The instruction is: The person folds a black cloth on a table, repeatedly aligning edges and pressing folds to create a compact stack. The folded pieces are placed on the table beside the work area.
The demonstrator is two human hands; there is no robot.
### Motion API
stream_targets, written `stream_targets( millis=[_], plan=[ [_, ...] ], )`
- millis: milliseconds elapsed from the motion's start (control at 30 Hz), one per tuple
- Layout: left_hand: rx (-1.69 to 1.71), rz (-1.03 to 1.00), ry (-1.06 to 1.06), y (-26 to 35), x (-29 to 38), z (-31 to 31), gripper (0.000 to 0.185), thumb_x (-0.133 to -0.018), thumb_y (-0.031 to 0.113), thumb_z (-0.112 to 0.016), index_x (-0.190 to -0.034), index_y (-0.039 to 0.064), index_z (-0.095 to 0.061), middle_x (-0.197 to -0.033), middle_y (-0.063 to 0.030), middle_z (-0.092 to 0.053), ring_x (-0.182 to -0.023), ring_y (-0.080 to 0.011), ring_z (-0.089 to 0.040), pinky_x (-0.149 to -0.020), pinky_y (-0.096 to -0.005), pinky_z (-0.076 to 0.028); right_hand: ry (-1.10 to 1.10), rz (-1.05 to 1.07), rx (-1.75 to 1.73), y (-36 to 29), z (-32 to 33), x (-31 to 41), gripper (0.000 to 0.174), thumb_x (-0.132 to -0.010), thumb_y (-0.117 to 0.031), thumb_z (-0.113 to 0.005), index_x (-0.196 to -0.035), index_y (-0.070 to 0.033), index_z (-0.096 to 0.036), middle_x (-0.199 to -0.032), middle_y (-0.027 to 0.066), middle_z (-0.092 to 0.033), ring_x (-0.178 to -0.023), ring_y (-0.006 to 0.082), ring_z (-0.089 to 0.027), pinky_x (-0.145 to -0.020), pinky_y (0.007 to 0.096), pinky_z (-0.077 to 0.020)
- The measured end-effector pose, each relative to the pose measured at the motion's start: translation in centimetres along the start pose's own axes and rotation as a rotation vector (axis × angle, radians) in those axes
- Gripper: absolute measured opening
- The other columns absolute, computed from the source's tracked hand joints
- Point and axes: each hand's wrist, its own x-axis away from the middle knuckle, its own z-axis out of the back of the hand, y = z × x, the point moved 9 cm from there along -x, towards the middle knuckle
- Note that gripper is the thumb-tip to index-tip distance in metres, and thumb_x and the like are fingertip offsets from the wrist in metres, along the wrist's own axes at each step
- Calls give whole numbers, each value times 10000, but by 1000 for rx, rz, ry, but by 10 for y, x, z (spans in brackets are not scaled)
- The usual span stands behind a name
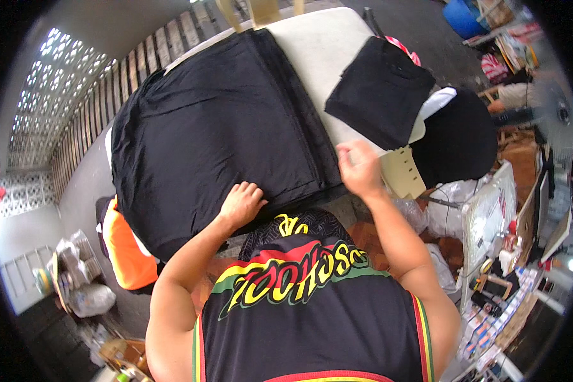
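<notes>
A large black cloth (pixel 205 124), its layered edge along the right, lies spread over the left part of a white table (pixel 310 43) and hangs over the near side. My left hand (pixel 243 203) rests on the cloth near its front edge, fingers slightly curled. At the cloth's right front corner is my right hand (pixel 360 167), blurred, its fingers bent; whether it pinches the fabric cannot be told. A folded black T-shirt (pixel 382 90) lies farther right on the table, collar at the far end.
Right of the table, black fabric (pixel 453 138) covers something beside a beige plastic chair (pixel 403 174). An orange cloth (pixel 126 248) hangs at the left. Another person's arm (pixel 515 95) and a fan (pixel 554 112) are at the right, above a cluttered bench (pixel 496 310).
</notes>
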Motion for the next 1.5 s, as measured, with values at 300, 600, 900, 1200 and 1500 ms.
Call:
stream_targets(
  millis=[300, 600, 900, 1200, 1500],
  plan=[
    [316, 99, 459, -18, 42, 32, 94, -888, 106, -674, -914, 47, -606, -891, -127, -619, -877, -348, -606, -794, -436, -476, -404, 333, 158, -76, -126, 16, 276, -781, -10, -635, -1039, -52, -724, -1009, 124, -720, -990, 317, -681, -950, 458, -503],
    [-188, 990, 704, -133, 285, 81, 421, -659, -19, -688, -1066, 81, -646, -1050, -117, -644, -989, -372, -620, -874, -483, -499, -347, -97, -464, -80, -97, -70, 119, -907, 71, -681, -987, -16, -664, -917, 31, -683, -874, 133, -662, -796, 287, -553],
    [876, 884, 796, -197, 316, 68, 155, -923, 22, -725, -1069, -20, -694, -879, -34, -693, -861, -93, -609, -792, -267, -499, -430, -248, -592, -91, -151, -134, 231, -1027, -245, -675, -1028, -19, -724, -956, -11, -691, -886, 76, -596, -829, 226, -480],
    [-171, 823, 253, -231, 288, 208, 286, -790, 48, -706, -1075, 57, -733, -1076, -223, -710, -1077, -413, -672, -881, -459, -534, -12, -70, -213, -108, -78, -262, 293, -1030, -279, -628, -1070, -14, -746, -989, 148, -763, -935, 198, -702, -850, 347, -520],
    [-296, 559, 1054, -213, 335, 478, 284, -949, 128, -628, -1218, 49, -672, -1117, -246, -705, -1065, -419, -688, -888, -452, -527, 240, -111, -817, -214, 25, -368, 254, -1032, -263, -620, -1089, -24, -687, -950, 93, -700, -844, 198, -651, -754, 353, -536]
  ],
)
